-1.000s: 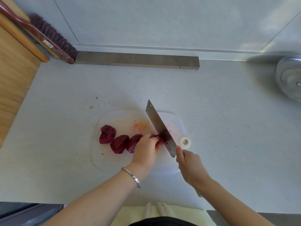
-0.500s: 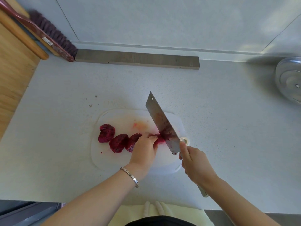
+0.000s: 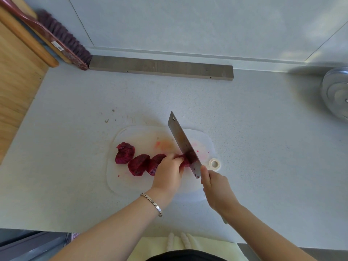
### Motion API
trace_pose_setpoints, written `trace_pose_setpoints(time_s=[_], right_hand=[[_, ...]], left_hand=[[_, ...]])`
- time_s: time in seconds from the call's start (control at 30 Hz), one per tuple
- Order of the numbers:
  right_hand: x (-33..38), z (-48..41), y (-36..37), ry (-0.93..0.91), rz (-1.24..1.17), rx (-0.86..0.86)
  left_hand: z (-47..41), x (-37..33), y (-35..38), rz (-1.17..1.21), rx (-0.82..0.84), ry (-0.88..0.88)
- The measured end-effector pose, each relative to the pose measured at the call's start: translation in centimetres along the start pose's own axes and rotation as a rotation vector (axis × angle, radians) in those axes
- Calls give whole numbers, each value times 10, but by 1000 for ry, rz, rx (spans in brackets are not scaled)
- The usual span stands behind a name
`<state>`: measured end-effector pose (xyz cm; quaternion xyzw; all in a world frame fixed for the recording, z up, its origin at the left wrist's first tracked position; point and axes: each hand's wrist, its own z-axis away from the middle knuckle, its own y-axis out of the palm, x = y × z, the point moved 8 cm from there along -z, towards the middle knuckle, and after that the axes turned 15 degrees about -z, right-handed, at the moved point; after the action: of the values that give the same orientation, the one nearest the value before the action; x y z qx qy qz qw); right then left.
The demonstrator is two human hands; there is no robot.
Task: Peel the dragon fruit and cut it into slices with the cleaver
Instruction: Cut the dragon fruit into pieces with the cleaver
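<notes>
Head view: the left hand [image 3: 167,172], fingers curled, holds down the uncut end of a peeled dragon fruit [image 3: 185,161] on a white cutting board [image 3: 131,185]. The right hand [image 3: 216,189] grips the handle of a cleaver [image 3: 183,144], its juice-stained blade meeting the red flesh just beside the left fingertips. Three cut slices [image 3: 138,164] lie in a row to the left on the board. A small tape roll [image 3: 214,164] sits at the board's right edge. At the back of the pale desk [image 3: 263,147] lie a grey bar [image 3: 160,69], a brush [image 3: 62,38] and, far right, a metal lid [image 3: 337,93].
</notes>
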<state>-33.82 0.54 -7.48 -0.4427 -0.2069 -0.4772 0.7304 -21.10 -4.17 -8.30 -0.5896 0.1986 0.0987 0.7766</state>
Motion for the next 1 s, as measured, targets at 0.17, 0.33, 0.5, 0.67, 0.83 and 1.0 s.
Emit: trace_pose_setpoints(time_s=[0.17,0.33,0.5,0.67,0.83,1.0], right_hand=[[-5,-7,-3,50,-82,-21],[4,3,-17,5,-110,-3],[13,10,-19,-28,-38,2],[13,8,-17,-38,17,4],[9,5,-9,-6,-9,14],[2,-3,6,-5,24,9]], left_hand=[[2,0,-3,29,-24,2],[3,3,-1,1,-14,-9],[1,2,1,-43,10,-7],[0,1,0,-29,14,-14],[0,0,-3,-1,4,-14],[1,1,-2,14,2,-28]])
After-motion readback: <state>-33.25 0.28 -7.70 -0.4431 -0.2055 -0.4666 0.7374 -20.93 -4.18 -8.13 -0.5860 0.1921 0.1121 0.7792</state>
